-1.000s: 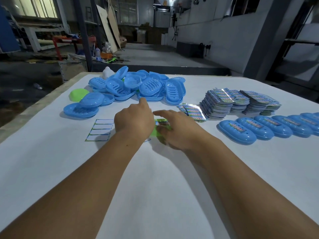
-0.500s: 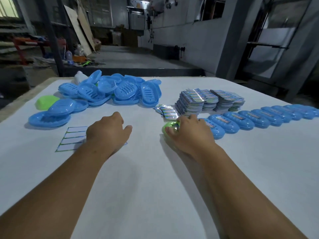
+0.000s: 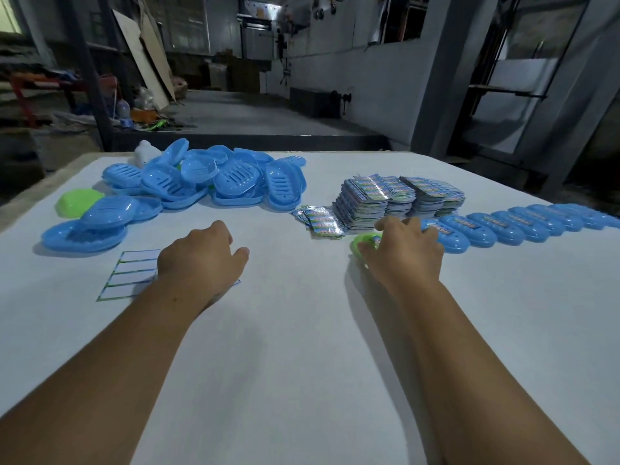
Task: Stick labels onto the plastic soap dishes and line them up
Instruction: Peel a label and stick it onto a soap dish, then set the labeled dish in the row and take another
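- Right hand (image 3: 404,253) fingers (image 3: 385,224) curling over green soap dish (image 3: 359,240), gripping it at near end of blue dish row (image 3: 503,226).
- Left hand (image 3: 201,260) fingers loosely curled, holding nothing, lying over label sheet (image 3: 131,275).
- White desk (image 3: 285,364); dim workshop behind.

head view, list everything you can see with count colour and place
table: one, white, fills the foreground
loose dishes: a heap, too many to count, blue, far left of the table
labelled dishes: a row, several, blue, running off to the right
green dish: one, at the near end of the row, under the right hand
second green dish: one, left edge, beside the heap
label stacks: about three piles, multicoloured, behind the row
loose labels: a few, left of the stacks
backing sheet: one, white with green edge, by the left hand
left hand: loosely curled, holding nothing
right hand: gripping the green dish
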{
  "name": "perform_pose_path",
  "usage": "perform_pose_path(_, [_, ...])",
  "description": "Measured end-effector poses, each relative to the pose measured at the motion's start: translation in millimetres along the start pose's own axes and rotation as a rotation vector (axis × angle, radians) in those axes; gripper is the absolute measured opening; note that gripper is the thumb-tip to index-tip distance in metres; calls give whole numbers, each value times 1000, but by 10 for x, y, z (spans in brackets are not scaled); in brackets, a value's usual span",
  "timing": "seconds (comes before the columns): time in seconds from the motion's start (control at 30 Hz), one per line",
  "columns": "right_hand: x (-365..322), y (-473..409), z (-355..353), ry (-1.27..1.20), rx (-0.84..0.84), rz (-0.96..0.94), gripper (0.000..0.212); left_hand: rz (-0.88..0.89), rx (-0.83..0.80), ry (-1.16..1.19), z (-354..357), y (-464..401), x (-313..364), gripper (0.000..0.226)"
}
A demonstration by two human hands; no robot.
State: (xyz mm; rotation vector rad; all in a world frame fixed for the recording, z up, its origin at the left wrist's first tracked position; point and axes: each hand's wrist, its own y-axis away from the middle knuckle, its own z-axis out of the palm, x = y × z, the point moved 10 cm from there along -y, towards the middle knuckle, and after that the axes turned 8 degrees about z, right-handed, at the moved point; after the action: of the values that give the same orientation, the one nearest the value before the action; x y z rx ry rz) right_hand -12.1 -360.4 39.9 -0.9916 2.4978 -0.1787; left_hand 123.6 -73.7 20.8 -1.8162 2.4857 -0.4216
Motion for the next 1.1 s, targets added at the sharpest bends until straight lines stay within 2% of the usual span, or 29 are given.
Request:
perform_pose_path(0.13, [79, -104, -11, 17, 32, 37, 39, -1, -9, 6, 0, -3, 4, 45])
perform_pose_path(0.23, [-30, -84, -35, -12, 86, -19, 34, 2, -10, 28, 6, 1, 0, 44])
perform_pose_path(0.33, [-329, 54, -56, -90, 138, -151, 26, 5, 8, 82, -3, 18, -17, 41])
perform_pose_path(0.57, [-1303, 493, 153, -174, 46, -568, 24, -15, 73, 119, -146, -19, -130, 33])
perform_pose_path(0.73, [-1728, 609, 193, -209, 49, -702, 27, -148, 249, 74, -441, -52, -569, 30])
perform_pose_path(0.87, [-1855, 674, 280, -224, 26, -747, 27, -268, 373, -34, -571, -36, -1032, 42])
perform_pose_path(1.1, [-1781, 701, 355, -328, -4, -750, 24, -333, 289, -43, -338, -206, -1471, 70])
